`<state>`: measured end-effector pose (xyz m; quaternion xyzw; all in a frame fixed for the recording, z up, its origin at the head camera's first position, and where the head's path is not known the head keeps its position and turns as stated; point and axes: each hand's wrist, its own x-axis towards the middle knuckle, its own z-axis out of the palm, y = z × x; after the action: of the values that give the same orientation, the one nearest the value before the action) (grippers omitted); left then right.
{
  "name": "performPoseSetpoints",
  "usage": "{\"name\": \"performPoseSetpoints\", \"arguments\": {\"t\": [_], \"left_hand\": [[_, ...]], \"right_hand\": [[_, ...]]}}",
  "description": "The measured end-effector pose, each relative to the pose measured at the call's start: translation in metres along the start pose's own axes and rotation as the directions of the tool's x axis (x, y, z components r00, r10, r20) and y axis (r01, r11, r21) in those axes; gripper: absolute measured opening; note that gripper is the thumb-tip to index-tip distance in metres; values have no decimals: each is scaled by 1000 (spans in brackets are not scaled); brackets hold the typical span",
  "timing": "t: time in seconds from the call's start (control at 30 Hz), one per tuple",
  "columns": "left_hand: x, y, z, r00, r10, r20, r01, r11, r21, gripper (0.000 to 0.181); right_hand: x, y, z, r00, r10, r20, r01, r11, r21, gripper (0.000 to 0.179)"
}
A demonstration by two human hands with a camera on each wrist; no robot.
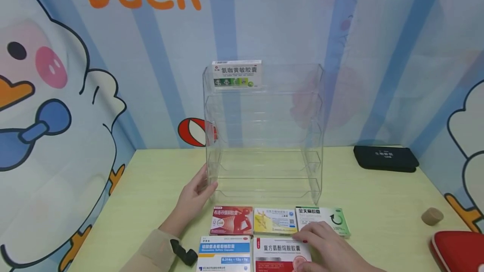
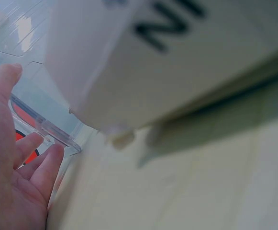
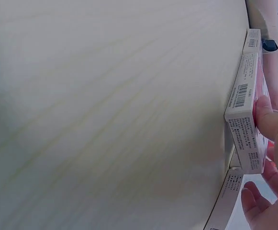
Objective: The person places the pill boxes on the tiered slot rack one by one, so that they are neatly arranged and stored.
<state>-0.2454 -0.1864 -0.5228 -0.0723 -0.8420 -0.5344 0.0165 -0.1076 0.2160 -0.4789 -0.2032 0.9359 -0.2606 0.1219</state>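
A clear tiered display rack stands on the table, with a white-and-green medicine box on its top tier at the left. My left hand holds the rack's left side panel, thumb in front and fingers behind. My right hand grips a red-and-white medicine box by its right end, which looks slightly raised in the right wrist view. Around it lie a blue-and-white box, a red box, a yellow-and-white box and a green-and-white box, partly covered by the right hand.
A black zip case lies at the back right of the table. Nearer on the right are a small brown cork-like piece and a red case. A cartoon-printed cloth hangs behind the rack.
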Motion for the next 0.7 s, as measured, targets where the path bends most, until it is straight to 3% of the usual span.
{"name": "performPoseSetpoints", "arguments": {"t": [0.3, 0.53, 0.7], "left_hand": [[0, -1, -1, 1000, 10, -3, -10, 1000, -10, 78], [0, -2, -1, 1000, 18, -10, -18, 1000, -8, 77], [0, -4, 1, 1000, 17, -6, -17, 1000, -3, 77]], "right_hand": [[3, -1, -10, 997, 19, 72, -32, 985, 171, 59], [4, -1, -24, 997, -38, 65, 18, 960, 279, 37], [6, -1, -34, 995, -92, -34, 97, 968, 230, 26]]}}
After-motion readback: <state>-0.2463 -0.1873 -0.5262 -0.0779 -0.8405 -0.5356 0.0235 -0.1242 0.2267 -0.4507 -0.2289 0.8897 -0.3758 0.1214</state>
